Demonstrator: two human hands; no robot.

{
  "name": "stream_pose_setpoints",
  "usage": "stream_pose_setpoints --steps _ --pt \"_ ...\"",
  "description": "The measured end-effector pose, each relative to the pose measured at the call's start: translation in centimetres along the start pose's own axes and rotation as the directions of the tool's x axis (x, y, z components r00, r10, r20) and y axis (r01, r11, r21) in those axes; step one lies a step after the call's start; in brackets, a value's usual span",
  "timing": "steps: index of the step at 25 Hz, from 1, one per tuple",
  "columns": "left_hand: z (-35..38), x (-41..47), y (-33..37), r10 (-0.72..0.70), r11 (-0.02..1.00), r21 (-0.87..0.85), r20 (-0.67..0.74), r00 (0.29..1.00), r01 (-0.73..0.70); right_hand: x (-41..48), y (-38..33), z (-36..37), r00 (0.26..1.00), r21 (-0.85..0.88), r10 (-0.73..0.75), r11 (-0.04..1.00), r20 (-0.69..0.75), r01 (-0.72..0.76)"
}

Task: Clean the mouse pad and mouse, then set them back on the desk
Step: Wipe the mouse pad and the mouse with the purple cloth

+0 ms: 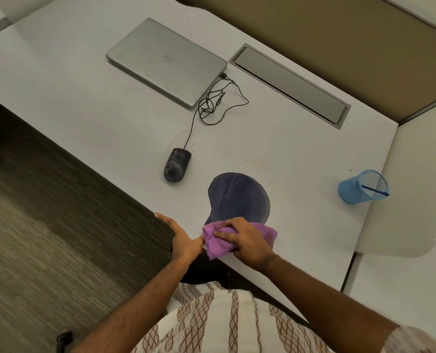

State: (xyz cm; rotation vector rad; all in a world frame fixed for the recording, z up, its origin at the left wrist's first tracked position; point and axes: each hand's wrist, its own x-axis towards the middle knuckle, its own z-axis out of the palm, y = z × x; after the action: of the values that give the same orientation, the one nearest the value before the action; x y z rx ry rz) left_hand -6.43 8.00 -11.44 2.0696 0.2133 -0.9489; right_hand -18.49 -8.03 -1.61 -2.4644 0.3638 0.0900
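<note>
Right hand: grips purple cloth on mouse pad
Left hand: flat on surface edge
Risk: wiping may push mouse pad off edge

1. I see the mouse pad, near centre, in dark navy blue with a faint purple cast.
2. The mouse to its left is black, mottled with paler blotches; its cable is black.
3. The cloth is bright purple-pink.
4. The desk is plain pale grey.
5. The far laptop is silver-grey.
6. On the right, I make out a light blue mesh pen holder and a darker blue pen.
7. The shirt is cream, striped with brown diamond lattice.
8. The carpet at left is dark brown, finely lined.
</note>
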Motion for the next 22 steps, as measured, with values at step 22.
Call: stream_pose_setpoints --steps 22 --pt "-1.1 -1.0 1.1 0.059 0.997 -0.039 0.009 0.998 -0.059 -4.2 5.7 -4.4 0.986 -0.101 -0.131 0.985 0.099 0.141"
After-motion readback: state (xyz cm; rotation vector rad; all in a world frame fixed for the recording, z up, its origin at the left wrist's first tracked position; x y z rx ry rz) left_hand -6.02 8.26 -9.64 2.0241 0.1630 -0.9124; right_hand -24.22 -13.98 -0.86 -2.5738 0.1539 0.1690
